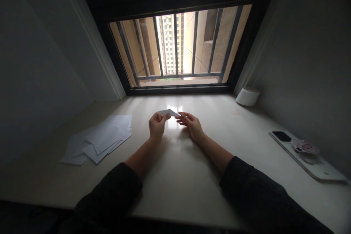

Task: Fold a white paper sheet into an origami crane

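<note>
Between the two hands, just above the desk [175, 175], a small folded paper [168, 112] is held up flat, its pointed end turned toward the right hand [192, 125]. The left hand [157, 124] pinches the paper's near left edge between thumb and forefinger, with the other fingers curled into the palm. The right hand pinches the tip with thumb and forefinger, and its remaining fingers are loosely bent and fanned a little beneath it. The two hands are close together but do not touch; only the paper joins them. Both forearms are bare up to dark sleeves [255, 186] and angle in from the near edge of the desk. Directly beyond the hands a bright patch of light lies on the glossy desk, and past it stands a window [179, 49] with dark upright bars [176, 44], through which a tall building shows. Well off to the outer side of the left hand, a loose pile of white sheets [98, 142] lies fanned out on the desk. Far beyond the right hand, near the window's corner, a low white pot [247, 96] sits against the wall. Well to the outer side of the right hand lies a flat white device [315, 166] with a round sticker [305, 147] on it.
</note>
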{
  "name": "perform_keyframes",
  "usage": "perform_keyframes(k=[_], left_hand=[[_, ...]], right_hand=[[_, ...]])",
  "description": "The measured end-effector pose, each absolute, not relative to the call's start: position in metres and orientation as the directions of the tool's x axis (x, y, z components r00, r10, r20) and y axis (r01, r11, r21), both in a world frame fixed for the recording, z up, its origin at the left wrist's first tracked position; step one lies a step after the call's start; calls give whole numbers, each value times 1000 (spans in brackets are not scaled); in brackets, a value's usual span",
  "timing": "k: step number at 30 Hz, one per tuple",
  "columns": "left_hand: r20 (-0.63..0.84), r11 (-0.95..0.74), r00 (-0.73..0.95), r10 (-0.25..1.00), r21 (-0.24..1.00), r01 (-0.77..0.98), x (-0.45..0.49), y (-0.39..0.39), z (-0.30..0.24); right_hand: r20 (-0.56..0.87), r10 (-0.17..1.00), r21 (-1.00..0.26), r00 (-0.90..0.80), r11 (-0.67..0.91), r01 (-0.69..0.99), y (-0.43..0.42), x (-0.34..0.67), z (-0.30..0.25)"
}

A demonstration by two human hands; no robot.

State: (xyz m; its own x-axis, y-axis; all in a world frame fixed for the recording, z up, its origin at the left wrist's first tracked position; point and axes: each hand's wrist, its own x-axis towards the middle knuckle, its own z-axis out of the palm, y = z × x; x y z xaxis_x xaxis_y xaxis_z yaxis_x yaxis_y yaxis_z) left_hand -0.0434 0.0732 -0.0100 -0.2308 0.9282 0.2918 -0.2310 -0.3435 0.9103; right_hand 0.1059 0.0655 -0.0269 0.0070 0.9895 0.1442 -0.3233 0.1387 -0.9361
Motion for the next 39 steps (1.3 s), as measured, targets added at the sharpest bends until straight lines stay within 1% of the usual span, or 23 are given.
perform_keyframes(k=[5, 10, 14, 17, 20, 23, 27, 29, 33, 35, 37, 39], left_hand=[[317, -348, -179, 931, 919, -187, -41, 71, -14], [324, -327, -49, 945, 930, -167, -41, 71, -19], [254, -262, -66, 965, 946, -191, -41, 71, -20], [210, -225, -96, 973, 953, -200, -41, 71, -20], [222, -238, -109, 969, 954, -179, -42, 71, -20], [267, -275, -85, 960, 956, -99, -43, 71, -22], [282, -283, -23, 959, 958, -47, -42, 70, -24], [293, -293, -25, 956, 956, -3, -42, 69, -24], [388, -370, -40, 921, 902, 223, -42, 64, -22], [414, -385, -43, 909, 875, 293, -43, 62, -20], [397, -369, -49, 917, 887, 276, -42, 61, -19], [342, -328, -50, 938, 926, 186, -41, 61, -19]], right_hand=[[148, 987, -937, 59, 159, -313, 67, 104, -31], [184, 982, -943, 54, 191, -273, 65, 103, -30], [194, 980, -953, 30, 196, -229, 66, 102, -31], [219, 975, -955, -24, 209, -210, 65, 100, -33], [236, 966, -959, -102, 215, -186, 62, 97, -35], [235, 962, -968, -141, 218, -125, 60, 95, -35], [286, 954, -958, -90, 283, -48, 59, 96, -35], [309, 950, -951, -43, 309, -4, 59, 97, -35], [325, 946, -945, 25, 323, 42, 58, 98, -36], [334, 942, -942, 35, 333, 42, 59, 97, -37], [335, 941, -942, 39, 335, 12, 60, 97, -37], [326, 945, -944, 39, 328, -40, 61, 97, -37]])
